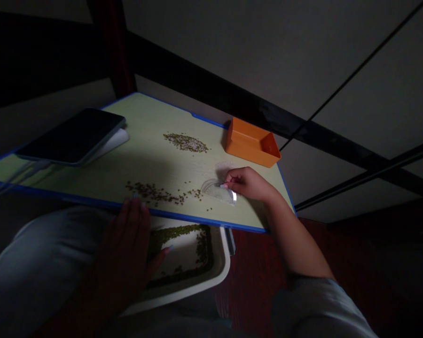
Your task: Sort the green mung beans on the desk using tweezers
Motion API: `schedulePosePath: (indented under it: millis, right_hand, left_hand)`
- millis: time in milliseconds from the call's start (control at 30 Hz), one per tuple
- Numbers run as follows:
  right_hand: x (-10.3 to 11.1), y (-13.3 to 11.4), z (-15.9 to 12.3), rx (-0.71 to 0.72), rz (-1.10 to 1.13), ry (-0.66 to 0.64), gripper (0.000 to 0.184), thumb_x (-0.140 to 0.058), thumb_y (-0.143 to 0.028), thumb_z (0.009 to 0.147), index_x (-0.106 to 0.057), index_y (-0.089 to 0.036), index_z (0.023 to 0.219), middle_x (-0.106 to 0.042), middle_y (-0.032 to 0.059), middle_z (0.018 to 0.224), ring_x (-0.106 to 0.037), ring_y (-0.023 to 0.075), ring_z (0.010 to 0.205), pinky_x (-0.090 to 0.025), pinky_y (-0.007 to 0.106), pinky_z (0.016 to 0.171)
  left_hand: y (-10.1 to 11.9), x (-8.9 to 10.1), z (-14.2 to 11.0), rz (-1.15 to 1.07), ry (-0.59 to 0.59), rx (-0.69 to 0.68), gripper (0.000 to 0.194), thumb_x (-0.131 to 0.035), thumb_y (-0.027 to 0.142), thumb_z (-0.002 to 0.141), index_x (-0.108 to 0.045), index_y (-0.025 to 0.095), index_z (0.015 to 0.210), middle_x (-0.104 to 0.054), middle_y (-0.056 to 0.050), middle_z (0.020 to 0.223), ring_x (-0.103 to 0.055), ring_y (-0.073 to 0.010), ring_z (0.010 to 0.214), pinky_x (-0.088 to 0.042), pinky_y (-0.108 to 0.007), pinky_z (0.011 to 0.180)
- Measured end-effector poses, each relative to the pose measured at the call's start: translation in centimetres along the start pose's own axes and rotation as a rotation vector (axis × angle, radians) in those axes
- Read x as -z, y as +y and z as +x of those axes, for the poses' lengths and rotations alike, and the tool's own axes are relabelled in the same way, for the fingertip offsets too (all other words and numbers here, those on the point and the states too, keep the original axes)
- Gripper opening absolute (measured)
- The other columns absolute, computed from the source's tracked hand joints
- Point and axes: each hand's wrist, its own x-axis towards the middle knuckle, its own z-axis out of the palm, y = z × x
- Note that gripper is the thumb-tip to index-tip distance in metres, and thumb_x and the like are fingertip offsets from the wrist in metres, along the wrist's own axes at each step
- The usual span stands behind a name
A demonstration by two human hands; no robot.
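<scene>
My right hand [246,183] pinches a clear semicircular protractor [215,191] by its straight side, and the protractor rests on or just above the pale yellow tabletop [151,164]. To its left lies a loose strip of small greenish-brown beans [155,193], with a few strays at the curved rim. A second, paler patch of beans or seeds [185,142] is spread farther back. In shadow, my left hand [127,239] is stretched out at the table's near edge, fingertips by the bean strip and thumb apart. Below it is a white tray [226,263] with green beans [181,231] along its sides.
An orange open box [252,143] stands at the back right corner. On the left, a dark tablet or phone [75,136] lies tilted on a white object [111,142], with a white cable [17,173] attached. A blue rim [197,219] edges the table. Cabinet panels [338,108] rise behind.
</scene>
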Motion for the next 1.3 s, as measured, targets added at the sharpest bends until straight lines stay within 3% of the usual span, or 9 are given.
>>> schedulePosePath:
  millis: [300,467,700,933,1300]
  right_hand:
    - [0.3,-0.3,-0.3,0.028,0.088,-0.112,0.018,-0.061,-0.029,0.083,-0.056,-0.015,0.072,-0.054,-0.0037,0.058,-0.048,0.0089,0.054,-0.035,0.022,0.055]
    - [1.2,-0.1,-0.8,0.010,0.100,-0.107,0.019,-0.061,-0.030,0.082,-0.056,-0.015,0.071,-0.053,-0.0042,0.057,-0.047,0.0084,0.053,-0.036,0.022,0.055]
    - [1.2,-0.8,-0.9,-0.104,0.067,-0.252,0.016,-0.062,-0.024,0.081,-0.057,-0.016,0.069,-0.048,-0.0067,0.053,-0.044,0.0067,0.048,-0.034,0.021,0.052]
    - [0.0,-1.4,-0.7,-0.056,0.100,-0.208,0.021,-0.065,-0.029,0.082,-0.054,-0.017,0.068,-0.050,-0.0071,0.051,-0.045,0.0060,0.045,-0.035,0.020,0.049]
    - [1.3,-0.5,-0.9,-0.138,0.036,-0.151,0.022,-0.063,-0.030,0.080,-0.054,-0.016,0.066,-0.054,-0.0059,0.049,-0.048,0.0064,0.044,-0.037,0.020,0.049]
  left_hand:
    - [-0.1,-0.1,-0.1,-0.002,-0.009,0.001,0.089,-0.036,0.063,0.079,-0.008,0.009,0.144,-0.017,-0.024,0.156,-0.014,-0.0348,0.147,-0.027,-0.058,0.114]
    - [-0.1,0.0,-0.2,-0.001,-0.006,0.004,0.087,-0.036,0.062,0.079,-0.009,0.009,0.144,-0.018,-0.024,0.156,-0.014,-0.0346,0.147,-0.027,-0.058,0.114]
    - [0.1,0.0,0.1,0.005,-0.011,0.001,0.089,-0.040,0.061,0.078,-0.008,0.009,0.144,-0.019,-0.025,0.155,-0.014,-0.0355,0.147,-0.028,-0.059,0.114]
    - [0.1,0.3,0.1,0.011,-0.029,0.004,0.091,-0.042,0.061,0.077,-0.007,0.009,0.144,-0.018,-0.025,0.156,-0.014,-0.0356,0.147,-0.029,-0.059,0.114]
    - [0.1,0.2,0.1,0.018,-0.025,0.007,0.089,-0.039,0.060,0.079,-0.009,0.008,0.144,-0.021,-0.027,0.155,-0.015,-0.0355,0.147,-0.028,-0.058,0.114]
